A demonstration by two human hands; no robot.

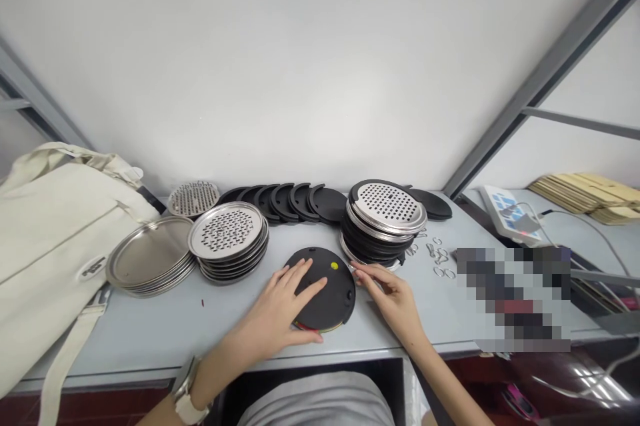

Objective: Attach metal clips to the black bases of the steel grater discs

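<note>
The left forearm (217, 373) comes in bare from the near edge, left of centre, and slants far and to the right. The left hand (277, 311) lies palm down, fingers fanned out toward the far right, the thumb stretched rightward on the near side. The right forearm (437, 369), also bare, enters from the near right and runs far and leftward. The right hand (393, 296) points left, thumb and index finger drawn close at the tips, the other fingers bent inward. The two hands are apart, with the right fingertips farther right than the left ones.
</note>
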